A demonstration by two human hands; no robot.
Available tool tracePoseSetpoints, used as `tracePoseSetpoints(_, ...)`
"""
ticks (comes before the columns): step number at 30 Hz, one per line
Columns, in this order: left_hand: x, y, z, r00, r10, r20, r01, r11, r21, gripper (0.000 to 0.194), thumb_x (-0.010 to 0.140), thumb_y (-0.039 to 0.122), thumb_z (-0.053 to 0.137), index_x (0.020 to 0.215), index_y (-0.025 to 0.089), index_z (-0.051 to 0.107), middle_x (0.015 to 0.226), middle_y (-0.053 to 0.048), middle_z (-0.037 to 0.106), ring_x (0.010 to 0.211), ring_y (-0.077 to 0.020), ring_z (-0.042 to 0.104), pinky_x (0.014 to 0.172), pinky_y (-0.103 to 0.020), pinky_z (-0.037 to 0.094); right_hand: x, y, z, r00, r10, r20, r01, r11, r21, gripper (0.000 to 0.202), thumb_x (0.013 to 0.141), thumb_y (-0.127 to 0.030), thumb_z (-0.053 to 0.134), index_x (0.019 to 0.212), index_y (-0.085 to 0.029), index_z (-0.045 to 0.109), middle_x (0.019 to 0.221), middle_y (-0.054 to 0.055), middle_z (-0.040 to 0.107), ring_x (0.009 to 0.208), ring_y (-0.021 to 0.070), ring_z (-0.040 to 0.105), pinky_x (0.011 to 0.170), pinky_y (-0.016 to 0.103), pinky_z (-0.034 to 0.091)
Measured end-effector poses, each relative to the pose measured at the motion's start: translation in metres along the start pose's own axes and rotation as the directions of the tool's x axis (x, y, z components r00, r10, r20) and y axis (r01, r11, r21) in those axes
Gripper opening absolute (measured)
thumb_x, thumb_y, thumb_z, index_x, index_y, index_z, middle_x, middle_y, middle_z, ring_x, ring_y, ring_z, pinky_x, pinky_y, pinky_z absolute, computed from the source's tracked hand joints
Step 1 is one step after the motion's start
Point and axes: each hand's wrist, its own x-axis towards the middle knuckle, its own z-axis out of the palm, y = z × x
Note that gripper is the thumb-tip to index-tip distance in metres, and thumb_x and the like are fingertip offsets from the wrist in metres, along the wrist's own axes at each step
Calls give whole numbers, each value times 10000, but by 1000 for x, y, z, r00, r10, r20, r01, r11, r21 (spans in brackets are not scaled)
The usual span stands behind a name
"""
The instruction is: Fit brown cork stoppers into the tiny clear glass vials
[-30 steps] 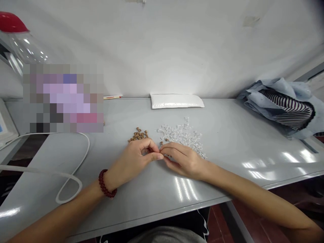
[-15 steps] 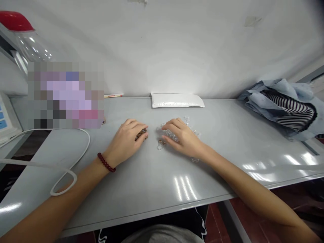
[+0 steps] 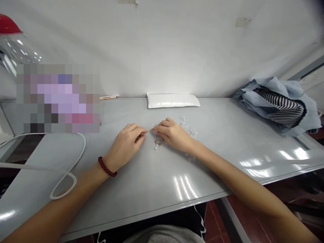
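My left hand (image 3: 128, 141) is curled above the table, with small brown pieces (image 3: 139, 137) showing between thumb and fingers; they look like beads, though most are hidden. Fingers pressed together, my right hand (image 3: 172, 134) reaches close to the left fingertips. Whatever it pinches is too small to make out. Small clear plastic pieces (image 3: 192, 134) lie scattered around and under the right hand. Two tiny brown-orange bits (image 3: 157, 143) rest among the clear ones just below its fingers.
A white padded packet (image 3: 173, 101) lies against the wall at the back of the grey table (image 3: 152, 189). Blue cloth with a striped lining (image 3: 280, 104) is bunched at the right. A white cable (image 3: 82, 148) loops over the left side. A red-capped clear container (image 3: 17, 47) stands far left.
My right hand has shifted left towards my left fingertips, and its thumb and fingers have closed together. The left hand's fingers have drawn tighter over the brown pieces. The view has shifted slightly.
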Motion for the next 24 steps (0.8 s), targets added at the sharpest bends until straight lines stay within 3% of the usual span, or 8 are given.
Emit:
tracePoseSetpoints(7,0,3,-2,998,-31,-47,29,999,-46,215,914,223,505,1052,177,663,912,-47,708,759,-172,648,716,-313,545,-4,-3,-5,994,-62,96,76,985,-154,481,908,5,411,1318,-182,581,953,100,578,847,203,443,755,302,415)
tracePoseSetpoints(11,1,8,-6,996,-88,-32,84,992,-98,200,909,271,536,1019,190,683,993,-53,729,807,-176,664,760,-313,556,-5,-11,-10,987,-82,139,125,933,-337,400,973,-58,397,1259,-231,616,964,110,563,839,208,435,753,316,390)
tracePoseSetpoints(16,2,14,-10,985,-173,2,169,963,-212,175,886,284,564,952,206,707,985,-36,742,839,-179,670,828,-321,561,-2,-13,-9,986,-65,152,124,897,-425,308,955,-25,394,1074,-153,648,927,118,578,799,202,439,716,312,370)
tracePoseSetpoints(21,1,15,-10,962,-271,33,264,893,-365,166,859,313,614,935,206,716,1019,-36,735,894,-186,691,845,-314,589,1,-6,-4,990,-51,131,91,942,-322,236,908,-11,415,972,-116,617,899,118,578,791,200,452,700,318,380)
tracePoseSetpoints(24,0,16,-9,955,-295,24,277,863,-422,122,839,284,648,908,211,718,1008,-28,732,889,-177,697,867,-319,600,1,-5,-6,1000,-7,-20,7,1000,-7,189,954,-101,411,1011,-125,589,955,111,590,815,185,496,701,310,418)
